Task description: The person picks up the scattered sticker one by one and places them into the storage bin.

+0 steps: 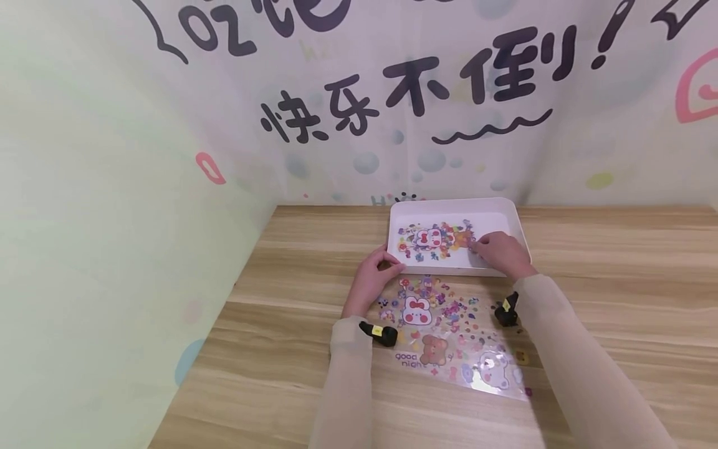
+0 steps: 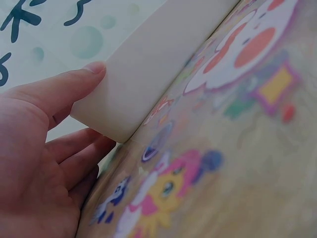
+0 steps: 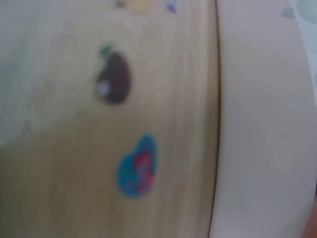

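Note:
A shallow white tray (image 1: 488, 221) stands at the back of the table against the wall cloth. My left hand (image 1: 374, 279) grips its near left corner; in the left wrist view the thumb lies on the tray wall (image 2: 129, 84) and the fingers reach under the corner. Inside lie many small colourful stickers around a white rabbit sticker (image 1: 429, 238) and a brown bear sticker (image 1: 463, 239). Over the tray's right half, my right hand (image 1: 502, 251) has its fingertips together at the edge of these stickers. I cannot tell whether it pinches one.
Between the forearms, a clear sticker sheet (image 1: 465, 374) lies on the wooden table (image 1: 303, 274), with another rabbit (image 1: 417, 312), a brown bear (image 1: 434, 350) and a pale bear (image 1: 493, 371). An eggplant sticker (image 3: 115, 79) and a blue-and-red one (image 3: 137, 168) lie close to the tray's front wall.

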`<move>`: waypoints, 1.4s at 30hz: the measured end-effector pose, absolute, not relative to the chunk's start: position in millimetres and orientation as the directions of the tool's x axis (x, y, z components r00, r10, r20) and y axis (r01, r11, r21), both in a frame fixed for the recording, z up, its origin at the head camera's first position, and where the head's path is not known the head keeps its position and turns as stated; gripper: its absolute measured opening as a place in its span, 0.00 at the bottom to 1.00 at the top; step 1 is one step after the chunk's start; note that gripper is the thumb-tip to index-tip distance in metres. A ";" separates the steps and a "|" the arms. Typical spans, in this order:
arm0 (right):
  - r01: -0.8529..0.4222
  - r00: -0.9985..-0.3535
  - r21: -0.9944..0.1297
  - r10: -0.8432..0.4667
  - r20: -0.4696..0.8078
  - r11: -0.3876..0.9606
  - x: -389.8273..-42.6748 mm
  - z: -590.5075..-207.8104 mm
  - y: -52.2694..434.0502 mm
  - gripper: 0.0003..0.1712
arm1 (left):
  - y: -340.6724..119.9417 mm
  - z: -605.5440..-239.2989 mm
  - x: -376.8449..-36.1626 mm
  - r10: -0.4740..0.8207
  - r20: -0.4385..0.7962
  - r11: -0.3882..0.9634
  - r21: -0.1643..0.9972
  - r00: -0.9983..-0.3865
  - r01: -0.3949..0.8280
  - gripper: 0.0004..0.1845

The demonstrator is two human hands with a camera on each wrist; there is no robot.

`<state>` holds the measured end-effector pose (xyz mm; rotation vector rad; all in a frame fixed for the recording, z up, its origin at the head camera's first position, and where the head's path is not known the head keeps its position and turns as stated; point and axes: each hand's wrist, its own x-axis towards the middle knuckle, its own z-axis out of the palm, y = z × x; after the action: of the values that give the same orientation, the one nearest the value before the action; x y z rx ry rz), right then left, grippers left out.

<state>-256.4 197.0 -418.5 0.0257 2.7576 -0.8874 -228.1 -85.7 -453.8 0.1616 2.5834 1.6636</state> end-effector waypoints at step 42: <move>-0.244 -0.963 -0.630 -0.259 0.070 0.737 -193.8 -385.3 186.1 0.18 | -86.2 -457.0 -230.2 0.127 0.009 0.417 0.907 -0.992 0.062 0.11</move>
<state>-193.8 186.1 -385.3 -0.4208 2.9067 -1.0497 -230.2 -86.2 -457.0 0.1728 2.5929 1.6549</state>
